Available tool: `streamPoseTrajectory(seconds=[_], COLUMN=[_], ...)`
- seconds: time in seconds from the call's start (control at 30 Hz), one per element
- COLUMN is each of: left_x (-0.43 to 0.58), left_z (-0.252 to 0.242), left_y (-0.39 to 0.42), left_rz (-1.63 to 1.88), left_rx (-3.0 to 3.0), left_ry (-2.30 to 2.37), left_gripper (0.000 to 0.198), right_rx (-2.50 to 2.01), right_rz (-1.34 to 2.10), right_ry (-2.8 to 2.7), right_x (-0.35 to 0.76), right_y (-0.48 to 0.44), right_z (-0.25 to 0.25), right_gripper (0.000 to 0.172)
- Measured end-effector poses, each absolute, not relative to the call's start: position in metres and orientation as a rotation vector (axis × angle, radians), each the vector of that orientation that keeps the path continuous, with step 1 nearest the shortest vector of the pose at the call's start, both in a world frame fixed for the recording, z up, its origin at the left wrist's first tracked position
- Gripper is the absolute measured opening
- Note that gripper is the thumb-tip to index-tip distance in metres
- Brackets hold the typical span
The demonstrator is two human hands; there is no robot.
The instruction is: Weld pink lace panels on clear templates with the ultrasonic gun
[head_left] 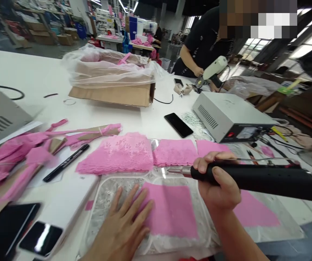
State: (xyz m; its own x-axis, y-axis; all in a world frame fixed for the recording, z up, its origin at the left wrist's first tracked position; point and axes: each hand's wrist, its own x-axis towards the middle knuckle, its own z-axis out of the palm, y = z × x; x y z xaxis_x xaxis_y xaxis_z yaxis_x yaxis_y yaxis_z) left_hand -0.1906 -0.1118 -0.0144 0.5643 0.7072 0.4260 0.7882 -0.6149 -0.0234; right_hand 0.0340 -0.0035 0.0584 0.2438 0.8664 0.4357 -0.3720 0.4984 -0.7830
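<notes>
My left hand lies flat with its fingers spread, over the left edge of a pink fabric piece and the clear plastic template around it. Gripped in my right hand is a thick black handheld tool with a narrow metal tip, held almost level. The tip points left, above the template's upper edge. Just behind are a stack of pink lace pieces and a smaller pink lace stack. Another pink piece lies to the right, partly behind my right forearm.
A plastic-lined cardboard box stands at the back. A grey control box is behind my right hand, near a black phone. A marker and pink straps lie left. Across the table, a person handles a light-coloured tool.
</notes>
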Motion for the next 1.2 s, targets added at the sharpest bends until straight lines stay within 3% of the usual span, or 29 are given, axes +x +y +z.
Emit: streamPoseTrajectory(seconds=[1.2], left_x=[-0.195], left_z=[-0.009], left_y=[-0.104], left_rz=[-0.585], left_rx=[-2.574], left_ry=[-1.192], left_gripper=[0.034], right_rx=[-0.587], right_rz=[0.958], right_ry=[-1.091], right_x=[0.026], right_y=[-0.005], right_z=[0.056], right_gripper=[0.014])
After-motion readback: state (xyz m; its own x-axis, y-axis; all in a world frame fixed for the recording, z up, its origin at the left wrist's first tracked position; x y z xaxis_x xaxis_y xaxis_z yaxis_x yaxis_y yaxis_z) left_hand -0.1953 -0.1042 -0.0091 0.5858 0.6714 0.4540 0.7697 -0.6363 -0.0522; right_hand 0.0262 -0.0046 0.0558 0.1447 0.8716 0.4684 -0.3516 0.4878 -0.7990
